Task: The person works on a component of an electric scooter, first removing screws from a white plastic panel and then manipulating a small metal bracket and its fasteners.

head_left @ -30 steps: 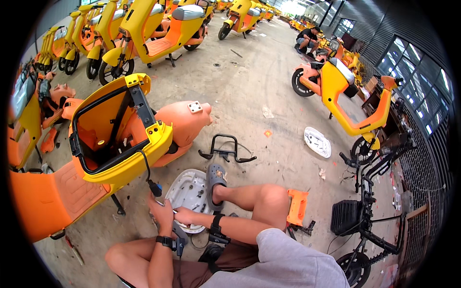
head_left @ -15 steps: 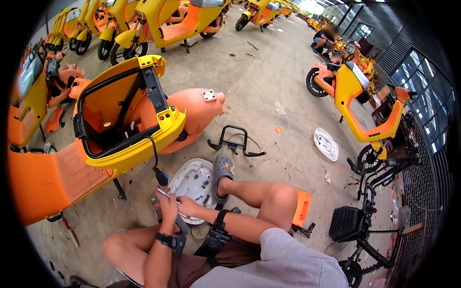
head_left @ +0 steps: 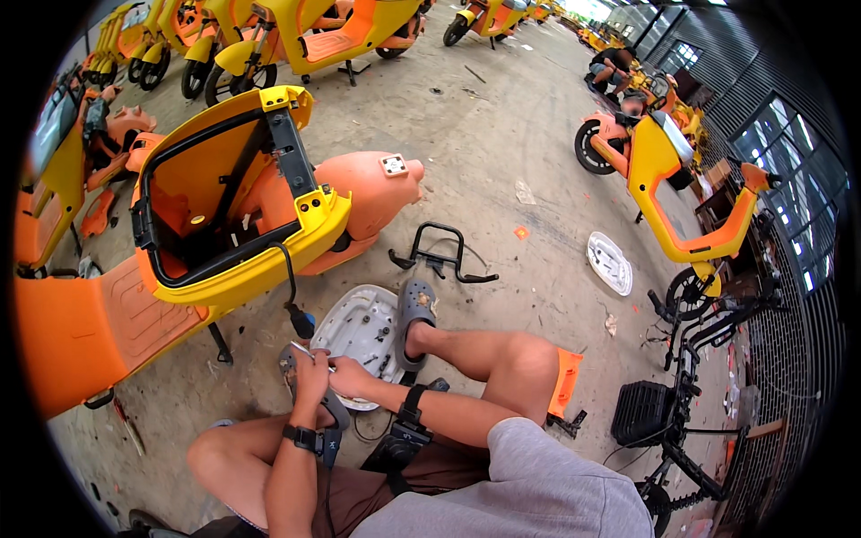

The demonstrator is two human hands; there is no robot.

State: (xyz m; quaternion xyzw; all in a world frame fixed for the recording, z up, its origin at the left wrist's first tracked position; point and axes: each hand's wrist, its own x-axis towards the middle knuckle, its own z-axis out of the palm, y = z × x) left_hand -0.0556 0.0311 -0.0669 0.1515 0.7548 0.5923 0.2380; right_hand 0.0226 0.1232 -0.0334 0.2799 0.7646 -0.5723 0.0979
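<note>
My left hand [head_left: 312, 375] and my right hand [head_left: 350, 378] are close together in my lap area, both closed on a slim silver object [head_left: 301, 350] whose exact kind I cannot make out. Just beyond them a white plastic shell [head_left: 372, 300] lies on the floor with small dark parts in it, between my grey clogs. Above my left hand, a black cable with a plug [head_left: 299, 321] hangs from the opened yellow-and-orange scooter body [head_left: 251, 264], which has a black-rimmed cavity and an orange footboard [head_left: 148, 318].
Rows of scooters [head_left: 314, 45] stand behind. A crouching person [head_left: 608, 70] is back right. A scooter [head_left: 650, 188], stripped black frame [head_left: 641, 414] and orange panel [head_left: 563, 386] are at right. A black bracket [head_left: 457, 255] and second white shell [head_left: 608, 260] lie on the floor.
The view has shifted, so the scooters and floor parts sit higher in the picture. My hands have risen slightly in the picture, still closed together on the silver object.
</note>
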